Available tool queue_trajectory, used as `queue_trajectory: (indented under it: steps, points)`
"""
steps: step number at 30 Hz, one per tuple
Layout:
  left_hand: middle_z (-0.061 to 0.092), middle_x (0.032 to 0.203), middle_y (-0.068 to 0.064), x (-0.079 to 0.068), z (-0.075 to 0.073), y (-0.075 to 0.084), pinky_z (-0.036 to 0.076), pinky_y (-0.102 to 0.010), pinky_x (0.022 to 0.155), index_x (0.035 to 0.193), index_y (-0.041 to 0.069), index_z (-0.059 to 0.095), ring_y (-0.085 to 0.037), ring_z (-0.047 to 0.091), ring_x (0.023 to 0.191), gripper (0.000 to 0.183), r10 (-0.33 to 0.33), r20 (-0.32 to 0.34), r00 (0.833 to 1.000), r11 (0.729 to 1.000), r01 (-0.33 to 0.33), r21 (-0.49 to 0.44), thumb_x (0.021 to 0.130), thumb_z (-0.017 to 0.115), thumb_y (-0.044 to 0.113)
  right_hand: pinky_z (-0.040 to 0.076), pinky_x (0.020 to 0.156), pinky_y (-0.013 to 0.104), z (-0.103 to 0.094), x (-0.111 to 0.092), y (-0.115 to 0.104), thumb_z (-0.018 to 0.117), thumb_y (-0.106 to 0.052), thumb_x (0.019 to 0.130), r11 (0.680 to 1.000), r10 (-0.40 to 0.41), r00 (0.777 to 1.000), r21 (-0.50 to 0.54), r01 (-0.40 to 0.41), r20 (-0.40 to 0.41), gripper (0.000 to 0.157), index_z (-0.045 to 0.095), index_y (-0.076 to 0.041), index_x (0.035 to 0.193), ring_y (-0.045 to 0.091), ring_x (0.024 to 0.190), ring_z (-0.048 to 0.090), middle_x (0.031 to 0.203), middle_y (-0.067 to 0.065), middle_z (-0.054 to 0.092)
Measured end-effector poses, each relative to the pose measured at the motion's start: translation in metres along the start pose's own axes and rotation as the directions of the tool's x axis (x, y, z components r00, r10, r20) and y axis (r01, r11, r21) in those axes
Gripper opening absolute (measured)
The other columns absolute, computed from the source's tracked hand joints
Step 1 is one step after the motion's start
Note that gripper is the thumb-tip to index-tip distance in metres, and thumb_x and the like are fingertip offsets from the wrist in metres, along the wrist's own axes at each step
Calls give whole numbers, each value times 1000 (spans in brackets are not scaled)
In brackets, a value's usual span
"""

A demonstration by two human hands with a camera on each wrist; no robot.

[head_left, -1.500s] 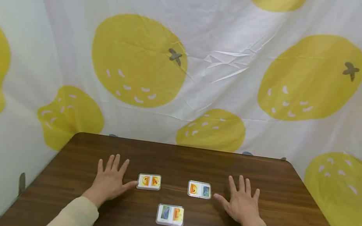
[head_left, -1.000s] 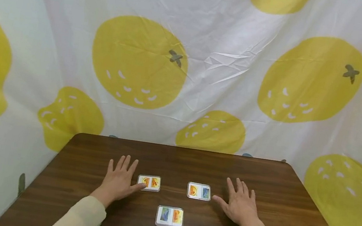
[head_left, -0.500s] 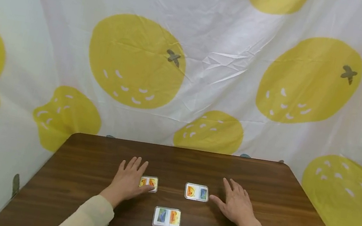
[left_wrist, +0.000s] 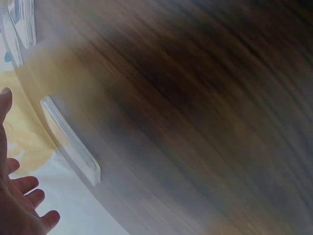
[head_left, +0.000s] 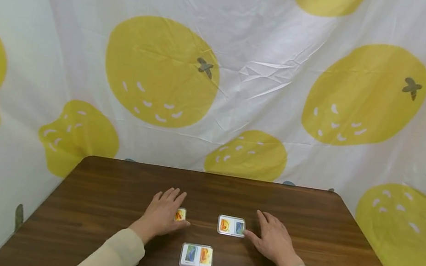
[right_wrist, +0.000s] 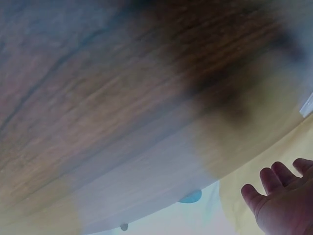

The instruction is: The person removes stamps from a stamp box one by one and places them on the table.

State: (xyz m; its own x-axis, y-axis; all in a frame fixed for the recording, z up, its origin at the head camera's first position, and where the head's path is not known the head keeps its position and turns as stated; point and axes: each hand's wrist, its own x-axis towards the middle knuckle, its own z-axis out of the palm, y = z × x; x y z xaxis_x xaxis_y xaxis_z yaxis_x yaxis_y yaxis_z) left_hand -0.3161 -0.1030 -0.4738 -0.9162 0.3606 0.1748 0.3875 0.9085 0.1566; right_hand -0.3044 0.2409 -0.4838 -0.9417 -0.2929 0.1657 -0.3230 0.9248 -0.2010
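Three flat, clear-edged cases with picture cards lie on the brown table (head_left: 121, 183). My left hand (head_left: 161, 216) spreads over the left case (head_left: 181, 214), covering most of it and leaving an orange picture in sight. In the left wrist view that hand (left_wrist: 22, 200) is beside a case (left_wrist: 73, 142) on the tabletop, its fingers curving a little and gripping nothing. My right hand (head_left: 273, 240) is just right of the right case (head_left: 225, 225), thumb tip at its edge, fingers relaxed. The front case (head_left: 196, 257), with a green-blue and an orange picture, lies untouched between my forearms.
A white cloth with big yellow lemons (head_left: 162, 71) hangs behind and along both sides of the table. The table's far edge (head_left: 211, 173) meets it. Pale sleeves (head_left: 112, 252) cover both forearms.
My left hand has moved right, from beside the left case to over it. My right hand has moved slightly left, its thumb reaching the right case's edge. The cases stay in place.
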Motion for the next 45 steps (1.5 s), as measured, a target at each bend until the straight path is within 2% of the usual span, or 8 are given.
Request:
queue_trajectory:
  steps: [7,14,24,29,32,39,45]
  points:
    - [42,150,-20,7,7,6,30,-58,108,148,4,43,-37,35,140,87,43,-4,999,999,-43,-7,85,71,56,32,105,60,4,4,-5,59,-52,95,1000,-16,1000,4,16,8,78,41,5,146,46,131,42,141,28,46]
    - [41,151,-19,14,10,18,30,-56,109,148,2,42,-37,35,140,88,54,42,998,997,-52,-51,85,71,56,33,104,61,3,7,-8,57,-52,96,1000,-24,999,13,24,42,77,40,4,147,45,132,42,143,28,45]
    - [40,151,-18,22,15,31,29,-54,111,148,0,40,-36,34,141,85,111,40,993,973,-100,-208,87,72,49,35,103,62,1,11,-11,56,-54,96,998,-55,996,2,55,70,77,43,2,146,45,130,44,141,28,47]
    - [42,149,-18,26,17,37,30,-51,111,148,0,41,-35,36,139,84,126,42,991,964,-112,-243,87,73,49,34,104,61,4,15,-11,57,-56,95,999,-50,995,-2,51,83,78,43,1,147,44,131,44,142,26,47]
    - [42,150,-19,29,19,40,30,-52,111,148,1,42,-34,37,139,84,124,65,990,955,-101,-278,87,73,49,34,104,60,6,17,-11,57,-57,94,999,-54,995,9,53,89,79,44,0,147,44,132,43,142,25,47]
    - [41,151,-20,35,22,45,28,-52,112,149,1,40,-34,35,141,85,111,128,985,940,-62,-337,86,75,46,37,103,58,8,22,-11,67,-58,88,992,-46,995,120,35,92,84,47,0,144,43,132,43,143,24,46]
    - [40,151,-19,40,22,51,28,-50,112,150,3,40,-34,34,141,85,103,182,978,934,-32,-355,86,75,47,39,102,57,10,25,-12,71,-58,84,990,-72,993,127,61,88,84,50,-1,143,41,129,46,141,22,48]
